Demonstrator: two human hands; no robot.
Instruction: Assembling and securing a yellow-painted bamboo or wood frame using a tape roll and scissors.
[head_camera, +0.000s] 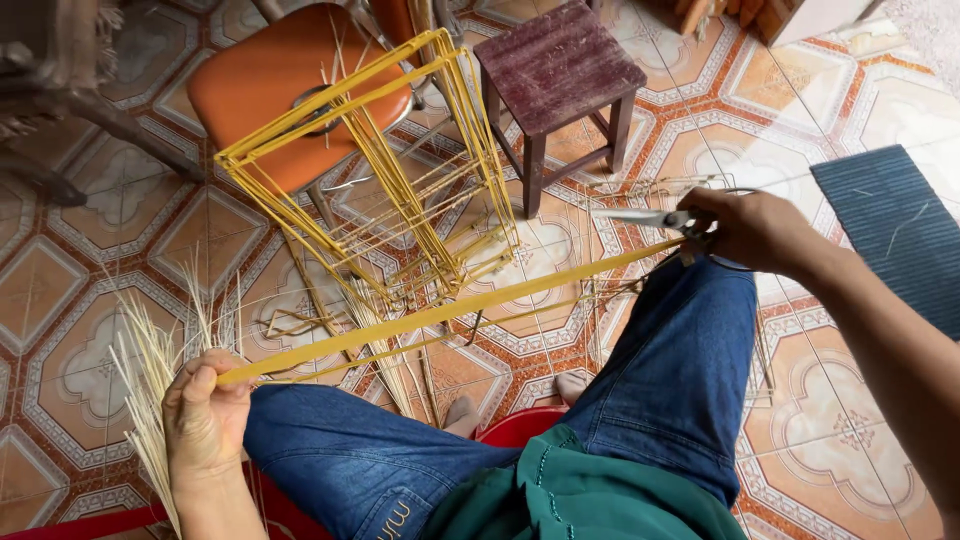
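1. The step in hand looks like trimming: a long flat yellow strip (440, 312) is stretched taut across the lap, from low at the near left up to the right.
2. The left hand (203, 415) is closed round the strip's near end, thumb pressed on top, and also grips a bundle of pale thin splints (150, 385) that fan upward.
3. The right hand (752, 230) is curled through the handles of metal scissors (645, 216), whose blades point left just above the strip's far end; whether that hand also pinches the strip I cannot tell.
4. By my judgement the next move calls for keeping the strip tight and bringing the blades squarely across it.
5. The strip is flat, even in width, smooth and bright yellow, probably stiff cane or plastic.
6. Beyond it on the tiled floor (60, 280) stands a yellow strip frame (400, 170), tilted, near an orange chair (270, 80) and a dark wooden stool (557, 65).
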